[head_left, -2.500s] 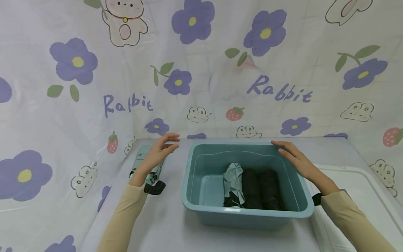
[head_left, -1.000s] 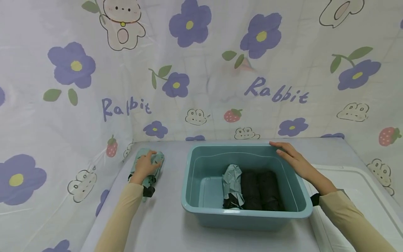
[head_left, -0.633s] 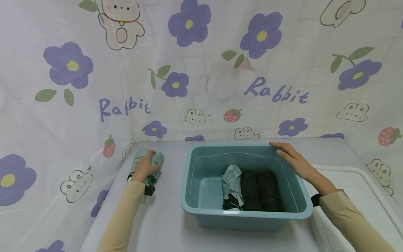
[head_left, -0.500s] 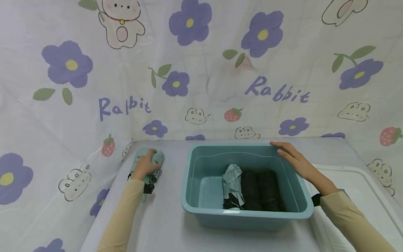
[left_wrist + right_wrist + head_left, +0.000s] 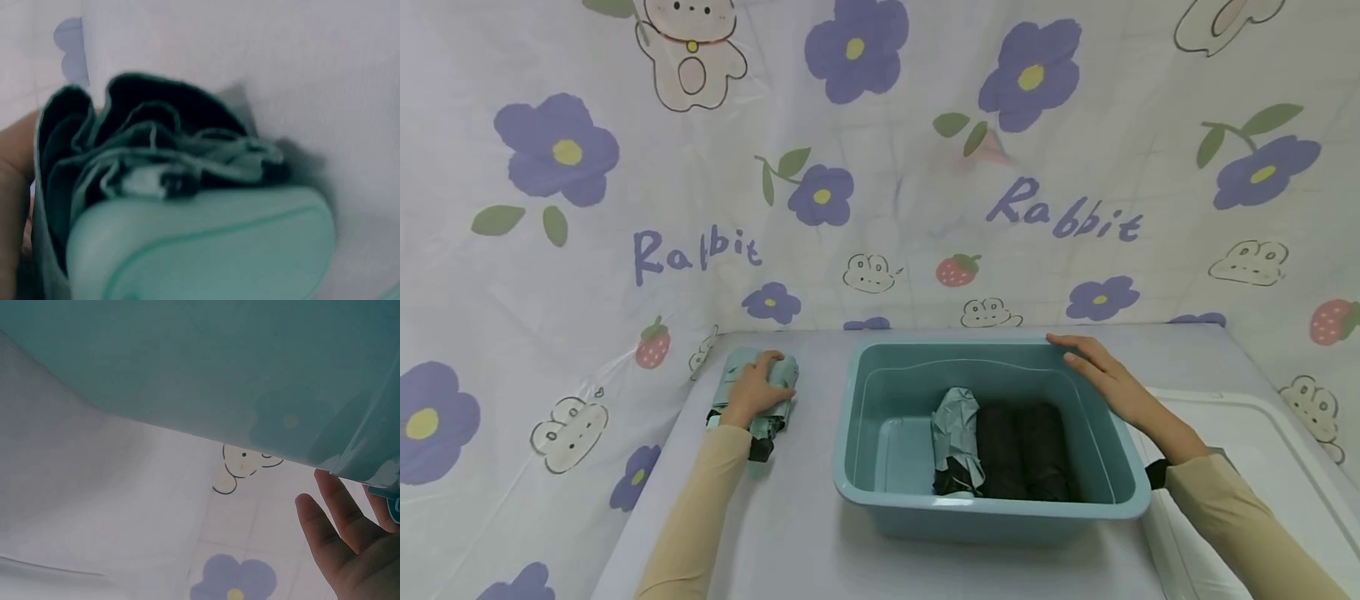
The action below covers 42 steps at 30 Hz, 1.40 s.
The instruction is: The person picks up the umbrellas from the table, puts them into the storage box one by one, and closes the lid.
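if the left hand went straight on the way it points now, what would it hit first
The left hand holds the teal bundle; past that, the first thing in line looks to be the patterned curtain behind the table, though depth is hard to judge.

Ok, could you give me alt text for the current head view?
A person's left hand grips folded teal fabric, apparently a compact umbrella, on a pale table, while the right hand is at the far right corner of a teal plastic bin. Inside are one crinkled teal bundle and two black rolls; a flower-print sheet hangs behind.
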Tool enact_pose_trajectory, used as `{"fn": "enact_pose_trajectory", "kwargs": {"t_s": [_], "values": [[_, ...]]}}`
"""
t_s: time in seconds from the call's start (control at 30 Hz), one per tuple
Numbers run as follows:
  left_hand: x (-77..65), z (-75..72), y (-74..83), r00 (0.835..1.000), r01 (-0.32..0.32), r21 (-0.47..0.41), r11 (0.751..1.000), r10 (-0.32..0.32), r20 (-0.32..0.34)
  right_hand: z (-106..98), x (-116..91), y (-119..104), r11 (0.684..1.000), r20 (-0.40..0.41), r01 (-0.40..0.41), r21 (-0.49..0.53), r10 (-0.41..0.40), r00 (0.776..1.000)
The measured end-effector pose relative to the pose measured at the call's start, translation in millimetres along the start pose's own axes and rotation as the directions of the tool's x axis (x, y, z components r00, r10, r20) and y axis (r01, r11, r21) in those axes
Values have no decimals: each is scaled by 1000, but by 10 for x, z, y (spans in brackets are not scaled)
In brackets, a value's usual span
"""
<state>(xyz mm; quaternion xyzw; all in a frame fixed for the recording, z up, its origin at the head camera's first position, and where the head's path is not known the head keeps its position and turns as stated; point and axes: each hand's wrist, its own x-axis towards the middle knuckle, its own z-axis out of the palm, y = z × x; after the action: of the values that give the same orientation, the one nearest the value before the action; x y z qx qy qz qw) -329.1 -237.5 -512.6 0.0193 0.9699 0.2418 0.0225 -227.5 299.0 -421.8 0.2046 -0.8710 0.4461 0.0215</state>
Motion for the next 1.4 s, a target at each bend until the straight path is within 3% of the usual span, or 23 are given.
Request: {"fn": "enact_pose_trajectory", "kwargs": {"t_s": [0.17, 0.27, 0.37, 0.7, 0.97, 1.17, 1.4], "values": [[1, 71, 84, 999, -6, 98, 995, 10, -37, -16, -3, -3, 1000, -6, 1, 1, -1, 1000], [-10, 89, 128, 999, -6, 112, 994, 12, -53, -14, 1, -2, 1000, -3, -8, 7, 8, 1000], [-8, 101, 135, 999, -1, 70, 998, 4, -41, -2, 1, -1, 1000, -2, -9, 15, 9, 1000], [98, 69, 57, 995, -23, -60, 998, 28, 91, 9, -8, -6, 1000, -3, 2, 16, -2, 1000], [116, 14, 34, 995, -56, -148, 987, 67, 76, -5, 0, -4, 1000, 1, 10, 12, -10, 1000], [114, -68, 103, 992, -103, -179, 978, 115, 56, -8, 7, 6, 1000, 0, 8, 8, -8, 1000], [82, -191, 259, 993, -47, -238, 970, 72, 97, -4, 7, 12, 1000, 6, -7, 0, 7, 1000]]}}
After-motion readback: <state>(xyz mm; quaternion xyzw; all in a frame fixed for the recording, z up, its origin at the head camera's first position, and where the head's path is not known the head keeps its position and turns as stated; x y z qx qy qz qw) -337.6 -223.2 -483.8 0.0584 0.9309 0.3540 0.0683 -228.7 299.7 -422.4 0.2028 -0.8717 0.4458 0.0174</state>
